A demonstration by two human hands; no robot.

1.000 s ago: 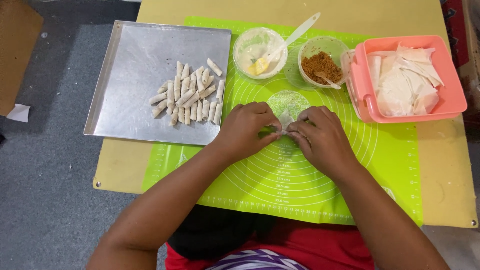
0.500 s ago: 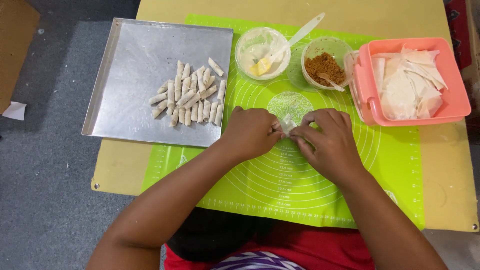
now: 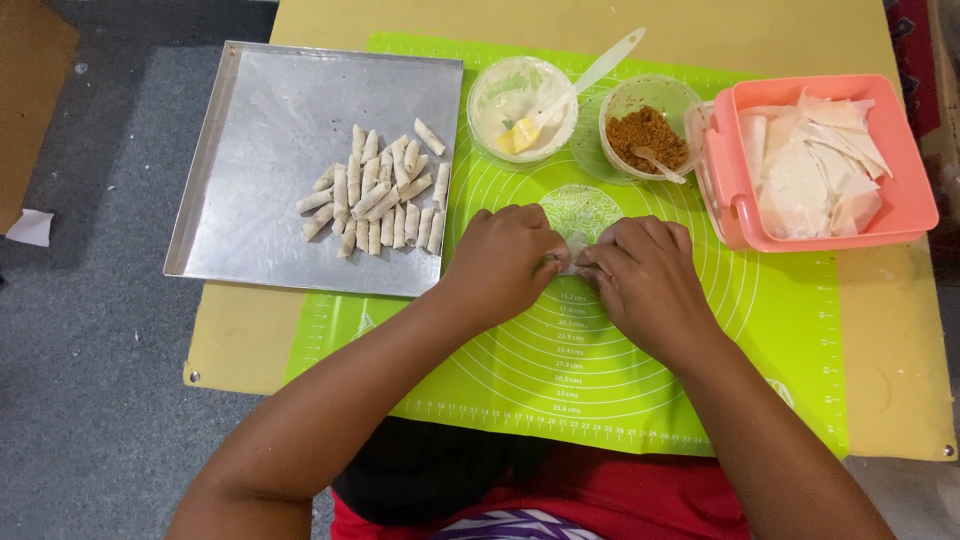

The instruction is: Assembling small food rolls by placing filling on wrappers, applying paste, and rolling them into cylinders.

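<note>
1. Resting under everything is my tan table (image 3: 880, 360), with a lime-green silicone pastry mat (image 3: 800, 330) printed with concentric circles spread across it.
2. Left of the mat, partly over the table's edge, lies a square metal baking tray (image 3: 270, 150); a cluster of small pale rolled pastries (image 3: 378, 195) sits on its right half.
3. At the mat's far right stands a pink plastic container (image 3: 915, 190) with thin white pastry wrappers (image 3: 810, 175) piled in it.
4. Along the mat's top edge are two round clear bowls: one holds whitish paste (image 3: 510, 95) with a white spoon (image 3: 580, 85) leaning in it, the other brown crumbly filling (image 3: 648, 135) with a small spoon.
5. My left hand (image 3: 505, 260) and right hand (image 3: 645, 275) meet at the mat's centre, fingertips almost touching.
6. Between them, both sets of fingers are curled and pinched onto a small wrapper roll (image 3: 576, 250), which lies on the mat and shows only as a pale sliver.
</note>
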